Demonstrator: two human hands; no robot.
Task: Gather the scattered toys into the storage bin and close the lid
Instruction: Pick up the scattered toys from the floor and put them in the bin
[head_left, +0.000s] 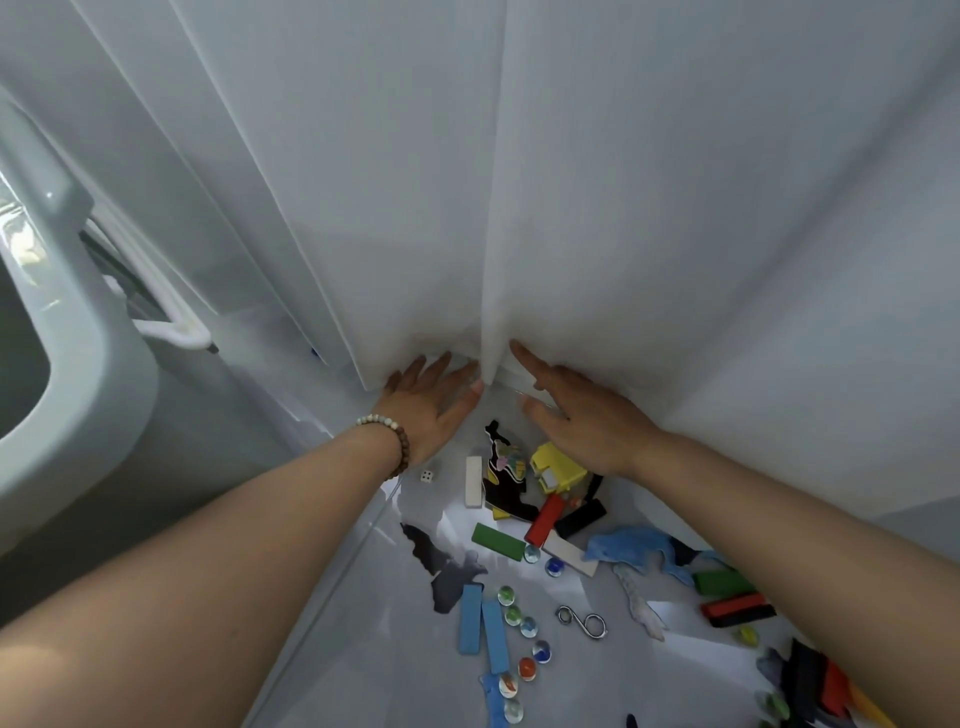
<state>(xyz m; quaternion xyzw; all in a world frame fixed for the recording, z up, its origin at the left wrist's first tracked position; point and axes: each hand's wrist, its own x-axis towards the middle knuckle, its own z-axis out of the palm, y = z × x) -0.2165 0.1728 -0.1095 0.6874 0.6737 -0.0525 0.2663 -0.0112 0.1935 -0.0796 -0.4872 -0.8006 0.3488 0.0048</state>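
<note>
A white curtain (571, 182) hangs across the far side, its hem reaching down to where both hands work. A big grey plastic tub (78, 338) stands to the left, and I cannot tell what is inside it. The storage bin (363, 649) fills the near middle. Its glossy top shows reflections, so the toys are probably seen through a clear lid already laid on, though that is not certain. The left hand (434, 410) and the right hand (582, 421) lie side by side at the bin's far edge, fingers straight and flat, gripping nothing. They seem to be pressing there to seat the lid, and the fingertips touch the curtain hem. In the bin lie a blue dolphin (631, 550) at the right, a black cut-out figure (504, 467) near the hands and a yellow toy (558, 470) partly under the right wrist. Further in lie a green block (497, 541), a red block (544, 518), two blue blocks (470, 618) and a white block (473, 481). Nearer lie a metal hook (584, 622) and a row of marbles (513, 616), with a die (427, 476) by the left wrist.
</note>
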